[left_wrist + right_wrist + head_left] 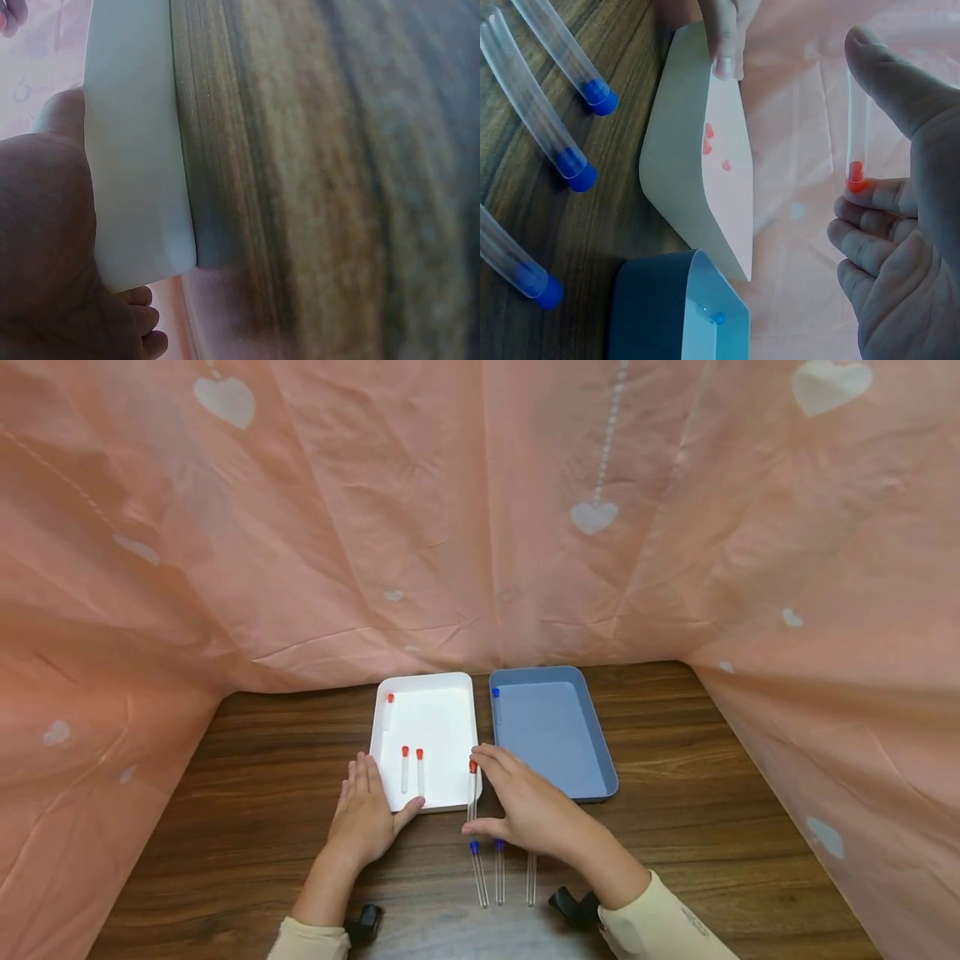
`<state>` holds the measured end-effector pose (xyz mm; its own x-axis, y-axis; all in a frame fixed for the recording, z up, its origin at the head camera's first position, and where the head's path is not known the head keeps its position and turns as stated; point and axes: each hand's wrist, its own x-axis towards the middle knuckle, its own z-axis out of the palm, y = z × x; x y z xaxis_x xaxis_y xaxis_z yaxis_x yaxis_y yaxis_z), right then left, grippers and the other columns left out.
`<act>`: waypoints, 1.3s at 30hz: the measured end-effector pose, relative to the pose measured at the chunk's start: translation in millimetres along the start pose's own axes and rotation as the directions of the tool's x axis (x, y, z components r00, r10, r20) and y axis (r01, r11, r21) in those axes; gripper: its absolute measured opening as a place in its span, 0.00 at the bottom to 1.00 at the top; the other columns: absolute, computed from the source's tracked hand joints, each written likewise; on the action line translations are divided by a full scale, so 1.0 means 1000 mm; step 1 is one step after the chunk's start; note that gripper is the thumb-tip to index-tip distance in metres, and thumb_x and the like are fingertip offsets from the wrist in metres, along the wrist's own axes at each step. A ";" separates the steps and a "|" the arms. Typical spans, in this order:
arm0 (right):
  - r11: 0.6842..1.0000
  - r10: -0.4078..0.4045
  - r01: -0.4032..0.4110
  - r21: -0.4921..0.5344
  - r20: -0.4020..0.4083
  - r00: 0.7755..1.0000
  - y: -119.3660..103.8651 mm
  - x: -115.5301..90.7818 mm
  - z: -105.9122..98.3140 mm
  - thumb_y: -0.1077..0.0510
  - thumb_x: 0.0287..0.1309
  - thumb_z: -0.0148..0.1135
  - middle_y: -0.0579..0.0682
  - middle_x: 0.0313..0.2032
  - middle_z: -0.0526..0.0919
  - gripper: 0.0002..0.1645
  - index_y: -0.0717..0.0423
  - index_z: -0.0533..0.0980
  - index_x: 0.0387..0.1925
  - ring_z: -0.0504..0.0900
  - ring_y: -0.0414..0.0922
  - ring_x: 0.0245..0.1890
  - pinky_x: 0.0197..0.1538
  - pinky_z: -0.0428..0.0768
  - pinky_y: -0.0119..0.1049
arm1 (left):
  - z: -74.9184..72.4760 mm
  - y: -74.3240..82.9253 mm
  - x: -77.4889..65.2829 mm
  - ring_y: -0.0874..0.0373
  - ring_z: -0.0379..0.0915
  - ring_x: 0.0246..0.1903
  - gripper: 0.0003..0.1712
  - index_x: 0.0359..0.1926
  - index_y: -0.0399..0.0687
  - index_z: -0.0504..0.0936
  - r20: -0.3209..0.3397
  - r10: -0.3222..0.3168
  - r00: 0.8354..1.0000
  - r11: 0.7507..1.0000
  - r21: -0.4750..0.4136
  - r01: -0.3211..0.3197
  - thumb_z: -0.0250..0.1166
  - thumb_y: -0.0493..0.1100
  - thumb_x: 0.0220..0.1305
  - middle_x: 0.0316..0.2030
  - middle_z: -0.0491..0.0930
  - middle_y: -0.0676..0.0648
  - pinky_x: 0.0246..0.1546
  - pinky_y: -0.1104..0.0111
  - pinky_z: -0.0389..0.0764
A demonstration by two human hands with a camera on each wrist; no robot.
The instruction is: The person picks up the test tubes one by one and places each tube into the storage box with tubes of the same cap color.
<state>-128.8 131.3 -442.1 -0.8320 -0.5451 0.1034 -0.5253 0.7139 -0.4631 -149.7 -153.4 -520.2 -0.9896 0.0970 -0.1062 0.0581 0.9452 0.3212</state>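
My right hand (536, 806) holds a clear test tube with a red cap (857, 124) lengthwise between thumb and fingertips, above the white tray's right edge. Its cap sits at the fingers, the other end at the thumb. My left hand (365, 818) rests at the near left corner of the white tray (427, 683), fingers straight along the side and thumb over the front rim. Inside that tray lie three red-capped tubes (405, 772). On the table below my right hand are three blue-capped tubes (479, 877); one cap is hidden in the head view.
Right of the white tray stands a blue tray (547, 727) with one blue-capped tube (497, 702) at its far left. The wooden table (247, 827) is enclosed by a pink curtain (420, 527) with white hearts.
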 end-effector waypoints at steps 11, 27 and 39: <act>1.000 0.001 -0.001 0.014 -0.016 1.000 0.004 0.012 -0.006 0.33 0.62 0.76 0.61 0.79 0.68 0.58 0.62 0.65 0.80 0.72 0.60 0.79 0.78 0.75 0.56 | 0.001 0.002 -0.002 0.24 0.38 0.85 0.69 0.82 0.17 0.42 -0.021 0.004 1.000 1.000 -0.016 -0.004 0.60 0.73 0.75 0.83 0.39 0.19 0.84 0.35 0.51; 1.000 0.011 -0.010 0.023 -0.026 1.000 0.007 0.018 -0.005 0.34 0.62 0.77 0.61 0.79 0.69 0.58 0.63 0.65 0.80 0.72 0.60 0.79 0.78 0.75 0.56 | 0.002 0.000 -0.001 0.25 0.35 0.86 0.70 0.82 0.19 0.38 -0.004 -0.003 1.000 1.000 -0.013 0.003 0.59 0.74 0.75 0.84 0.36 0.20 0.85 0.35 0.48; 0.999 0.023 -0.023 0.037 -0.012 1.000 0.010 0.030 -0.004 0.35 0.62 0.77 0.58 0.80 0.68 0.57 0.62 0.65 0.80 0.72 0.58 0.79 0.78 0.75 0.55 | 0.002 0.000 -0.001 0.25 0.34 0.86 0.70 0.82 0.19 0.38 -0.005 -0.001 1.000 1.000 -0.020 0.001 0.59 0.74 0.75 0.84 0.36 0.20 0.85 0.35 0.49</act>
<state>-159.3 123.7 -440.1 -0.8461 -0.5229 0.1036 -0.4993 0.7094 -0.4974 -148.8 -153.3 -521.9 -0.9903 0.0944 -0.1022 0.0545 0.9389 0.3399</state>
